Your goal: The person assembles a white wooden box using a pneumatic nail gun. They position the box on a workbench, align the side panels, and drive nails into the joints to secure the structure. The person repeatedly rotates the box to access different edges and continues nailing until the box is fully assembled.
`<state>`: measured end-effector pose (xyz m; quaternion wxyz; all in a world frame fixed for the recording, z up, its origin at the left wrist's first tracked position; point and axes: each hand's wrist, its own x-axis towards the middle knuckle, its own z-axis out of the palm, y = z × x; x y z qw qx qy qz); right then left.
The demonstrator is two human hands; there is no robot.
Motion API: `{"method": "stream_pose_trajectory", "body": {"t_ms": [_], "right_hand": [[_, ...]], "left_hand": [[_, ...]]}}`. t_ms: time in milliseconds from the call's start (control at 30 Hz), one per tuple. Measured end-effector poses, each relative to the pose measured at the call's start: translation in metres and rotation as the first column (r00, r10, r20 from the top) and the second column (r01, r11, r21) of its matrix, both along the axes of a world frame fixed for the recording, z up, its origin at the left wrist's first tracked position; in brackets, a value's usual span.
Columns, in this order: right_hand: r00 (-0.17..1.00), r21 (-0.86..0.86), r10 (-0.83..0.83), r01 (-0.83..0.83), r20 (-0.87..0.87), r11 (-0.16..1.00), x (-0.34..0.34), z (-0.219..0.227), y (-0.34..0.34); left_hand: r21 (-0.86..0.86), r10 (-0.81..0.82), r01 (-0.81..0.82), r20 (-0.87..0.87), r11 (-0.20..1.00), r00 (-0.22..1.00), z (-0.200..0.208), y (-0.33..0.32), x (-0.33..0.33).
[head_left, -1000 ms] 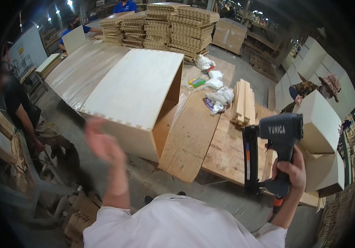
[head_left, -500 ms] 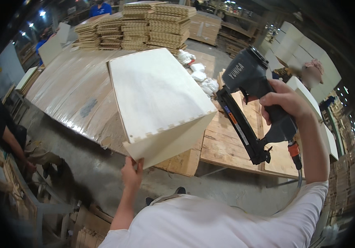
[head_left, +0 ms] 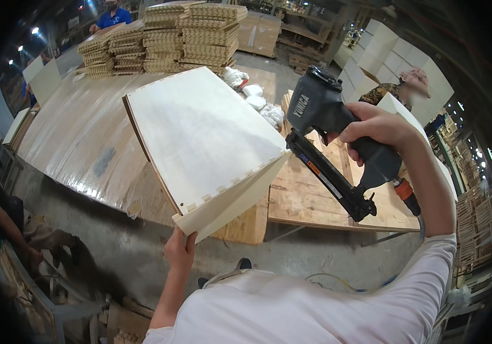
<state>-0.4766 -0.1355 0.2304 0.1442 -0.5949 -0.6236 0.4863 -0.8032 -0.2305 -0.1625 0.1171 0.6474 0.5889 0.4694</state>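
A pale wooden box (head_left: 200, 132) with finger-jointed edges rests tilted at the front of the table. My left hand (head_left: 180, 249) grips its near lower corner, thumb on the front panel. In my right hand (head_left: 381, 129) is a black pneumatic nail gun (head_left: 343, 137), my fingers wrapped round its handle. The gun's nose is at the right front corner of the box's top; whether it touches the wood I cannot tell. Its long magazine slants down toward me, and an air hose joins the handle at an orange fitting (head_left: 405, 189).
Several stacks of notched wooden panels (head_left: 209, 37) stand at the back of the film-covered table (head_left: 68, 137). White bundles (head_left: 254, 103) lie behind the box. A person in a blue shirt (head_left: 114, 18) is far left, another in a patterned top (head_left: 386, 92) at right. A seated person's arm (head_left: 14, 229) shows at left.
The box has turned slightly, showing more of its left edge. The nail gun has come left, its nose now at the box's corner. The whole view has shifted a little.
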Motion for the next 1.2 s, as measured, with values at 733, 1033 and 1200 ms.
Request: {"method": "stream_pose_trajectory", "body": {"t_ms": [733, 1033, 1200], "right_hand": [[0.991, -0.079, 0.123, -0.128, -0.057, 0.989, -0.043, 0.008, -0.010], [0.982, -0.091, 0.168, -0.176, -0.085, 0.980, -0.051, 0.004, -0.007], [0.972, -0.100, 0.223, -0.230, -0.073, 0.968, -0.058, 0.005, -0.004]], "left_hand": [[0.001, 0.022, -0.022, 0.033, 1.000, 0.999, 0.010, 0.001, 0.001], [0.009, 0.015, -0.015, -0.023, 1.000, 1.000, 0.008, 0.003, -0.001], [0.005, 0.035, -0.035, 0.014, 0.999, 0.999, 0.012, 0.003, 0.002]]}}
